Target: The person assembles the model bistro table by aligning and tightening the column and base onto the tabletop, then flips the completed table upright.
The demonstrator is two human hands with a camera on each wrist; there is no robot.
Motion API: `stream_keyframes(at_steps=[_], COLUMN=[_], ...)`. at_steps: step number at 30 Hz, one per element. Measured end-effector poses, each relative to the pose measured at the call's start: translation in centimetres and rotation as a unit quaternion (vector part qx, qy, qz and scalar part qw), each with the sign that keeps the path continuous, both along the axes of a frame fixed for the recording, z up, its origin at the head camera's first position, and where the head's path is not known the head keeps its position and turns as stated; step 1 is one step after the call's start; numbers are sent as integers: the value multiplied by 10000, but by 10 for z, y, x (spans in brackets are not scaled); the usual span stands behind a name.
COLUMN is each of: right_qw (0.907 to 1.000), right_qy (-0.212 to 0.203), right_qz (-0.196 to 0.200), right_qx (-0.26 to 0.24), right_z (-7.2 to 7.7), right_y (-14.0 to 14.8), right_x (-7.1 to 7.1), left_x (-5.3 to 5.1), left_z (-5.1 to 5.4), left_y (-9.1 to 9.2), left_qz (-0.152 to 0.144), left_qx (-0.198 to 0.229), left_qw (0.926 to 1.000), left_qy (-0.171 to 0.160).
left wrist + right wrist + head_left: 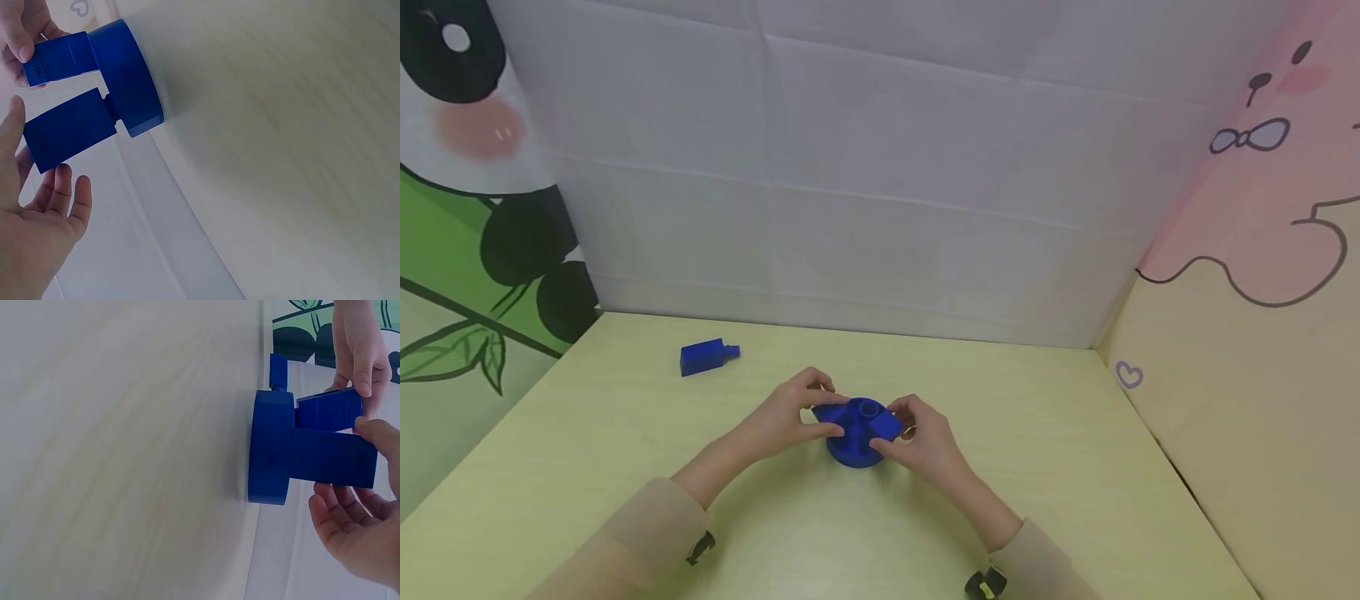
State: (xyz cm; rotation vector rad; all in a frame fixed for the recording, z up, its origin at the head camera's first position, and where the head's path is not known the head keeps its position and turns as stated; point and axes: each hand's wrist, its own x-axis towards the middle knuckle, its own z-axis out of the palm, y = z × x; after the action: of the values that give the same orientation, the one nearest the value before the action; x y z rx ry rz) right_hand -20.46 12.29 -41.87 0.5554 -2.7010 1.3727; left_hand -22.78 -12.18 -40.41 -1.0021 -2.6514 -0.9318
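Observation:
A round blue base [855, 457] with a ring-like post in its middle stands on the table. My left hand [790, 419] pinches a blue block [72, 130] between thumb and fingers. That block leans outward from the base, and a bit of its narrow neck shows at the base's top edge in the left wrist view. With thumb and fingers my right hand [927, 443] grips another blue block [334, 457], which stands up on the base's right side. How deep either block sits in the base is hidden.
Farther back on the left, a loose blue block [703, 357] with a narrow neck lies on the pale wooden table [1000, 400]. A white cloth wall [887, 208] rises behind the table, with cartoon-printed panels on both sides.

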Motion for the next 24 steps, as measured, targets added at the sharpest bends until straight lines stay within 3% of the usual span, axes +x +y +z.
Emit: stream_keyframes(at_steps=[12,24], right_qw=[9998,9976], right_qy=[130,-17], right_qz=[172,651], right_qx=[-56,-228], right_z=[-4,-8], right_y=[19,36], right_x=[-19,-32], left_x=[-2,-5], left_z=[2,3], left_y=[3,-5], left_qz=[334,-369], left_qx=[415,497], left_qw=[9973,9952], left_qy=[-504,-758])
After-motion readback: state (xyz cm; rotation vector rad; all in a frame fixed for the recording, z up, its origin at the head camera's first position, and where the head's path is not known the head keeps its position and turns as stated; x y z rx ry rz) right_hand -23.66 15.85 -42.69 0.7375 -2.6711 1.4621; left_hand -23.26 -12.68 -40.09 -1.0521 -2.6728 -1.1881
